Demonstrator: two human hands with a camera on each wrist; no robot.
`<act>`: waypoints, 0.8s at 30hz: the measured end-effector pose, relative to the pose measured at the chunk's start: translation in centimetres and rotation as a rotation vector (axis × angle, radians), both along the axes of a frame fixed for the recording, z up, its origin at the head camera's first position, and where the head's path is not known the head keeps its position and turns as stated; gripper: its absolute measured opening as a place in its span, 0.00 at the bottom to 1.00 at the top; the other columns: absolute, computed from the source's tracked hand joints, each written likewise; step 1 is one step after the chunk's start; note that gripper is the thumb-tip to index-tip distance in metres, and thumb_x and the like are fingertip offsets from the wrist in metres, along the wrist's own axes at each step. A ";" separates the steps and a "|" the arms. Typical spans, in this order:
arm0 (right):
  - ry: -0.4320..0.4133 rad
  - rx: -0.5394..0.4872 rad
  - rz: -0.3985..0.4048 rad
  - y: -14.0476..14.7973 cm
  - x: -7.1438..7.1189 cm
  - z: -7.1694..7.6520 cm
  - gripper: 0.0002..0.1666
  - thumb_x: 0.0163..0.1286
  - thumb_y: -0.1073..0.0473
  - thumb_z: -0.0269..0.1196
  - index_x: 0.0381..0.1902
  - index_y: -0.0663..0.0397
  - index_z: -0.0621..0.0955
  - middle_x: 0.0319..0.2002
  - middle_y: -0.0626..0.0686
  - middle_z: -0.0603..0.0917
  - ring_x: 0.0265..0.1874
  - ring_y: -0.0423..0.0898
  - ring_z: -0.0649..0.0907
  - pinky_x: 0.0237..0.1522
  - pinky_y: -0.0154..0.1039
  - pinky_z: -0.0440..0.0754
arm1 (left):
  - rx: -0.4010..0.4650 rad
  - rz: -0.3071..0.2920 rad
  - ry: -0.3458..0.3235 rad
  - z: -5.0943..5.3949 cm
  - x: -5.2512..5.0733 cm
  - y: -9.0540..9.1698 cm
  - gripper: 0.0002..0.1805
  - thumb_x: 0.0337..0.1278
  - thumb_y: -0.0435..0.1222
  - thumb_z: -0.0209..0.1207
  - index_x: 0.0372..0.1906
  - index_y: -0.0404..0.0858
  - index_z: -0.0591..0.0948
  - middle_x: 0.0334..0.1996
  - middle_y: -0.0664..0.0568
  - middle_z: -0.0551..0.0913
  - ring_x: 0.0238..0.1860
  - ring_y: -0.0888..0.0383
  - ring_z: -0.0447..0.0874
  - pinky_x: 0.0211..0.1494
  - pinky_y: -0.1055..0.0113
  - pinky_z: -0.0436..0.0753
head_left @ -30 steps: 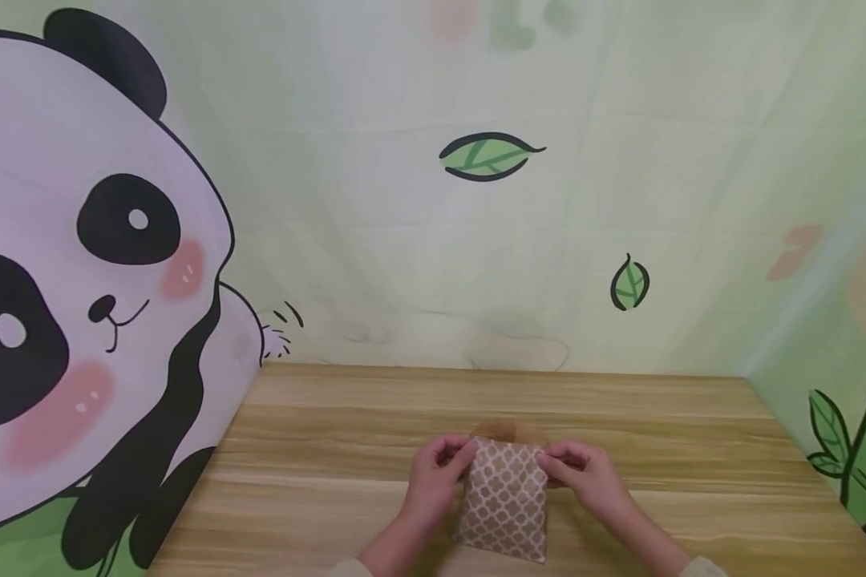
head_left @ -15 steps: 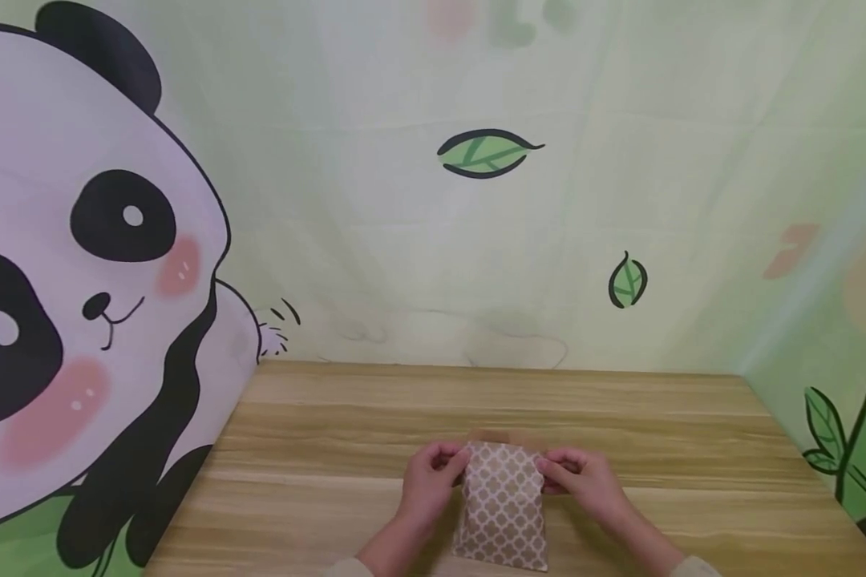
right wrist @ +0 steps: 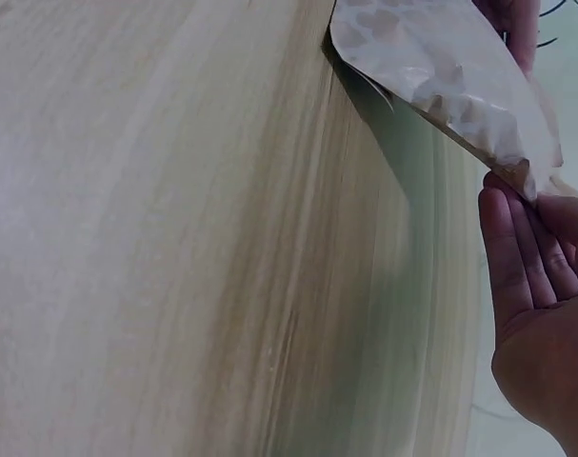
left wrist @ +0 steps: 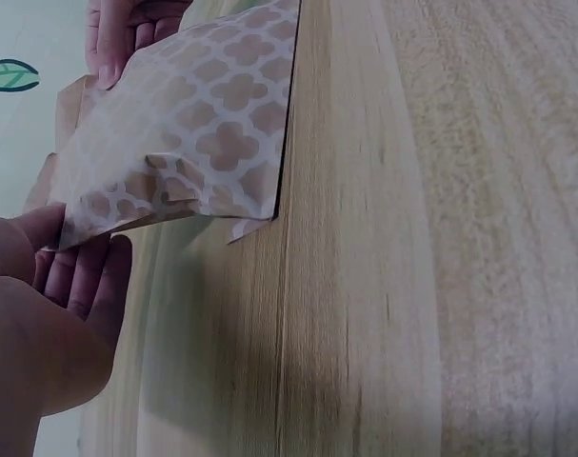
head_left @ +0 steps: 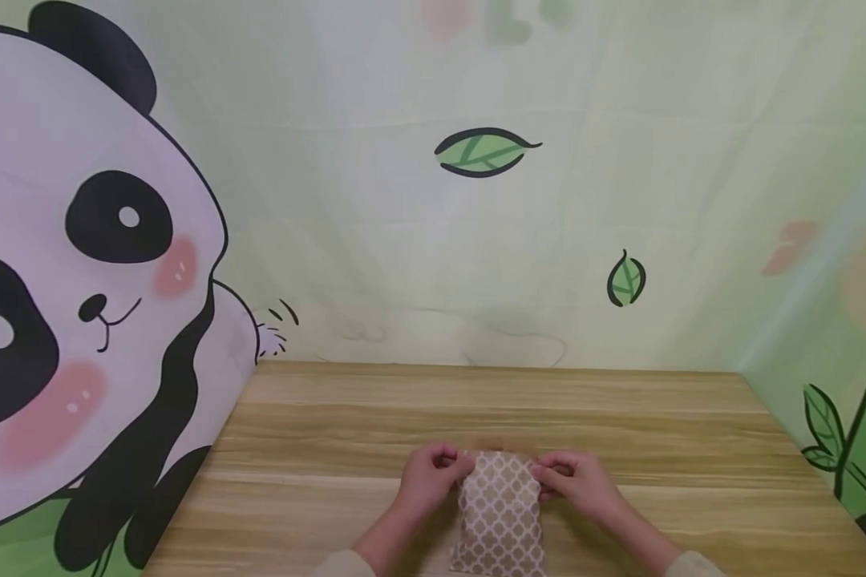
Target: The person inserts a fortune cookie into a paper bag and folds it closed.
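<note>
Head view shows a flat, tan paper bag with a white lattice print (head_left: pixel 501 513) held over the light wood-grain counter (head_left: pixel 317 457), roughly midway between its left and right edges and well apart from its far edge. The bag leans, and its bottom end is cut off by the frame, as are the counter's near corners. The left hand (head_left: pixel 431 483) pinches the bag's upper left corner between thumb and fingers; the right hand (head_left: pixel 576 483) pinches the upper right corner the same way. Some fingertips are hidden behind the paper. Past the top edge, a translucent brown flap (head_left: pixel 503 443) is blurred and hard to make out. In the left wrist view the lower edge sits close to the counter, but contact is unclear; a small loose corner juts out there. The right wrist view washes out the print. Cream sleeves (head_left: pixel 345 564) are cut off at the bottom. Beyond the counter's far edge hangs a pale green cloth backdrop (head_left: pixel 361 200); a printed panda (head_left: pixel 137 312), partly out of frame, borders the counter's left edge.
</note>
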State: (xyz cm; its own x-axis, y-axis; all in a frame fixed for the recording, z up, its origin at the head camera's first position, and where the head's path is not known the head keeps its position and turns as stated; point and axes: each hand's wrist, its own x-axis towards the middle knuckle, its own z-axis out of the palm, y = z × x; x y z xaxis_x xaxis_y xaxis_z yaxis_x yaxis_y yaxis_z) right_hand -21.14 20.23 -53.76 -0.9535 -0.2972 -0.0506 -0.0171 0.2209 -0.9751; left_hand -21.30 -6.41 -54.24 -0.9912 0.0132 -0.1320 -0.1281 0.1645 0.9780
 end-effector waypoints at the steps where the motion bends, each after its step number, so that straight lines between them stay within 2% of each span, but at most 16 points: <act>1: -0.002 0.000 -0.001 0.0 0.0 0.0 0.15 0.77 0.67 0.66 0.49 0.80 0.83 0.39 0.63 0.91 0.33 0.45 0.91 0.41 0.42 0.92 | -0.011 -0.007 0.014 0.0 0.0 0.0 0.10 0.61 0.36 0.75 0.38 0.35 0.86 0.33 0.51 0.85 0.34 0.59 0.82 0.39 0.67 0.86; 7: -0.022 -0.033 -0.013 0.2 -0.2 -0.6 0.15 0.77 0.69 0.64 0.50 0.82 0.82 0.41 0.67 0.91 0.33 0.45 0.91 0.41 0.43 0.92 | -0.016 -0.027 0.061 0.0 0.1 0.0 0.08 0.63 0.34 0.73 0.37 0.34 0.85 0.33 0.52 0.86 0.33 0.59 0.83 0.39 0.65 0.87; 18: -0.018 -0.043 -0.033 0.3 -0.3 -1.0 0.15 0.77 0.69 0.64 0.51 0.82 0.82 0.43 0.67 0.91 0.34 0.44 0.91 0.41 0.42 0.92 | 0.062 -0.018 0.037 -1.2 0.1 -0.1 0.10 0.63 0.34 0.73 0.39 0.32 0.85 0.34 0.53 0.86 0.35 0.61 0.81 0.38 0.72 0.84; 21: -0.005 -0.041 -0.043 0.2 -0.3 -1.0 0.15 0.77 0.69 0.64 0.51 0.82 0.82 0.43 0.67 0.91 0.34 0.43 0.90 0.41 0.42 0.92 | 0.099 -0.040 0.024 -1.5 0.1 -0.3 0.09 0.64 0.34 0.72 0.38 0.31 0.85 0.33 0.54 0.85 0.35 0.61 0.81 0.39 0.72 0.84; 24: 0.003 -0.040 -0.053 0.2 -0.3 -1.0 0.15 0.77 0.69 0.64 0.51 0.82 0.82 0.43 0.66 0.90 0.33 0.42 0.90 0.40 0.41 0.92 | 0.152 -0.086 0.002 -1.6 0.1 -0.5 0.09 0.67 0.32 0.70 0.37 0.31 0.83 0.33 0.54 0.86 0.36 0.61 0.82 0.42 0.69 0.85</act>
State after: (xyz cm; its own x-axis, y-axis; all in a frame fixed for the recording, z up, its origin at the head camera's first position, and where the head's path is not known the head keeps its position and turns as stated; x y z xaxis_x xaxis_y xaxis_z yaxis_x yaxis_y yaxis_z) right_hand -21.41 20.40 -54.75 -0.9681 -0.2477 -0.0373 -0.0088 0.1824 -0.9832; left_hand -21.22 -6.90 -55.82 -0.9858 0.1176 -0.1196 -0.1175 0.0245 0.9928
